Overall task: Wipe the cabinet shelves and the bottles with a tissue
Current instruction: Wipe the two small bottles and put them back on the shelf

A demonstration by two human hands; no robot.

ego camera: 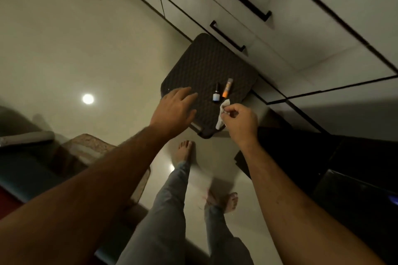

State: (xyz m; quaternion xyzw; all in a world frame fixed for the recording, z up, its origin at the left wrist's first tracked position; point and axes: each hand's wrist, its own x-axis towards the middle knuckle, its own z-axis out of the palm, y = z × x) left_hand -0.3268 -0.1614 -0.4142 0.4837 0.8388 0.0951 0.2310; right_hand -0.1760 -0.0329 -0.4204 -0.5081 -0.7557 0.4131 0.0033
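The right grip (pixel 239 120) pinches a crumpled white tissue (pixel 221 114) between thumb and curled fingertips, the tissue hanging down and to the left of the knuckles. The left grip (pixel 175 109) is open, palm down, fingers loosely spread and reaching forward over the near left part of a dark quilted stool top (pixel 202 64); whether it touches the surface cannot be told. Both forearms stretch forward from the bottom of the view. Two small bottles stand between and just beyond the grips: a dark bottle with a blue-white label (pixel 216 93) and, just right of it, an orange bottle (pixel 226 88), its long axis running up and away toward the cabinet drawers (pixel 280 28). The tissue's top edge lies just beside the orange bottle's base
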